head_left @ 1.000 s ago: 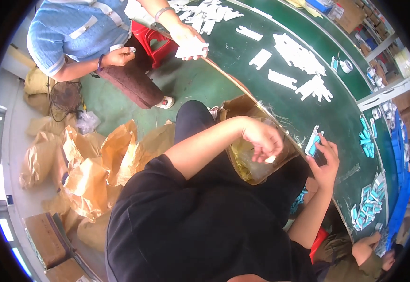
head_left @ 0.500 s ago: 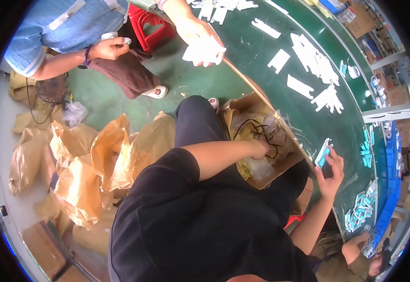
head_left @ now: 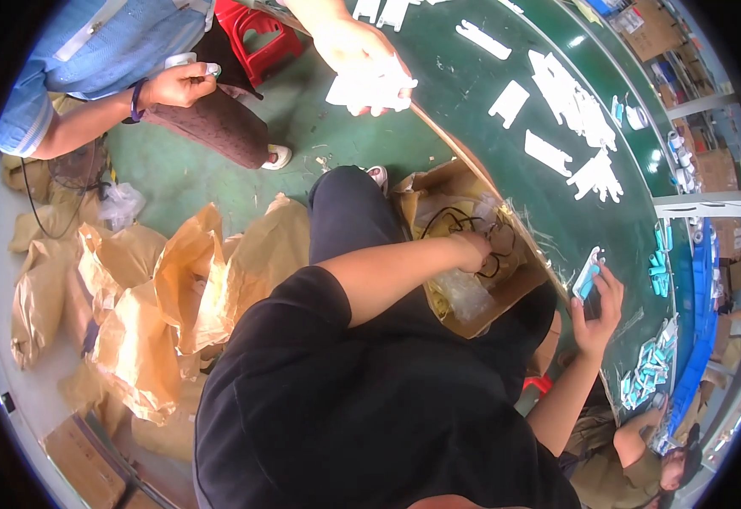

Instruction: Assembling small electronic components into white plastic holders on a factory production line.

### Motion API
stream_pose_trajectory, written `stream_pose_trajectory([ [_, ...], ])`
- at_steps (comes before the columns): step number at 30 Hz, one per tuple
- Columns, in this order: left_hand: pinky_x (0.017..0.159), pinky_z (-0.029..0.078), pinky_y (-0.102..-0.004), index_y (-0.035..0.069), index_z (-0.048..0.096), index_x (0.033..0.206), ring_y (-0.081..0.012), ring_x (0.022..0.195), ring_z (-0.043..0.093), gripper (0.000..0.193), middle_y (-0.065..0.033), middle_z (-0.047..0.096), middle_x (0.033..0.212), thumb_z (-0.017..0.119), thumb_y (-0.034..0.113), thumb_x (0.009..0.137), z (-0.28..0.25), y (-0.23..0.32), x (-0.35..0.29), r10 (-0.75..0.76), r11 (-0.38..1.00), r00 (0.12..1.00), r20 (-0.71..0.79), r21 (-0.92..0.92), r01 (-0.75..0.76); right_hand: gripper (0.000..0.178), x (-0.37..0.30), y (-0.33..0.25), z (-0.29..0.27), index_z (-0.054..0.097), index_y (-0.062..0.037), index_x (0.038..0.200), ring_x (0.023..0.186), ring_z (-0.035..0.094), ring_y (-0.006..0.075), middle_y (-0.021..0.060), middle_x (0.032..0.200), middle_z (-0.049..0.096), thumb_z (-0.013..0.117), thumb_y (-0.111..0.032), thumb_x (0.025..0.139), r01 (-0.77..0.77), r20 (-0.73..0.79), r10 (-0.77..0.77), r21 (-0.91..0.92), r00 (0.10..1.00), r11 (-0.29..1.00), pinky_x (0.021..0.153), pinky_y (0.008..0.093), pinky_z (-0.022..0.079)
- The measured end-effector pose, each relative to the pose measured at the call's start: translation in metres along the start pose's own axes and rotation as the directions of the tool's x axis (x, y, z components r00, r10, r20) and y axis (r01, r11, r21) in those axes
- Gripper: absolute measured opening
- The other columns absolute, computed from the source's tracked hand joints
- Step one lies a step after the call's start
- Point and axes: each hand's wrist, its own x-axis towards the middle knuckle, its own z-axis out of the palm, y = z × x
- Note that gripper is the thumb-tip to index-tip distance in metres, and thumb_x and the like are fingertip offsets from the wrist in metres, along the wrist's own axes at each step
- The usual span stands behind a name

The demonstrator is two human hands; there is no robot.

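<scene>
My left hand [head_left: 475, 252] is inside an open cardboard box [head_left: 476, 323] by my lap, its fingers curled in among thin black cords [head_left: 504, 240]. What those fingers hold, if anything, is hidden. Over the table's edge, my right hand [head_left: 600, 312] pinches a slim white plastic piece [head_left: 583, 273] with a teal part [head_left: 589, 283] on it. Clear plastic bags [head_left: 465, 299] line the box around my left hand.
White plastic pieces [head_left: 564, 97] lie on the green table [head_left: 587, 225]; teal-and-white ones [head_left: 649, 366] are piled nearby. A co-worker's hand [head_left: 366, 64] holds white parts. Brown paper sacks [head_left: 145, 314] stand left, a red stool [head_left: 262, 42] behind. Another person sits lower right.
My left hand has lifted slightly within the box, its fingers more curled. My right hand keeps its hold on the white and teal piece. The whole view has shifted a little.
</scene>
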Motion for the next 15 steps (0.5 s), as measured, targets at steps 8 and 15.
stream_pose_trajectory([
  [8,0.097,0.056,-0.0453,0.011,0.075,0.108,-0.0357,0.119,0.070,0.023,-0.0142,0.076,0.115,0.073,0.009,0.085,0.011,-0.005,0.007,0.085,0.995,0.990,0.113,0.040,-0.089,0.065,-0.001,-0.004,0.002,0.063,0.0013,0.140,0.127,0.061,0.0430,0.0227,0.145,0.064,0.081,-0.020,0.081,-0.048,-0.015,0.047,-0.078,0.999,0.996,0.111,0.0506,0.047],
  [15,0.095,0.059,-0.0487,0.002,0.081,0.109,-0.0405,0.112,0.074,0.025,-0.0219,0.078,0.117,0.071,0.014,0.089,0.001,-0.015,0.000,0.049,0.996,0.996,0.069,0.074,-0.055,0.066,0.007,0.000,0.012,0.061,-0.0011,0.144,0.134,0.056,0.0427,0.0208,0.149,0.059,0.080,-0.014,0.082,-0.101,-0.013,0.101,-0.055,0.995,0.993,0.115,0.0501,0.044],
])
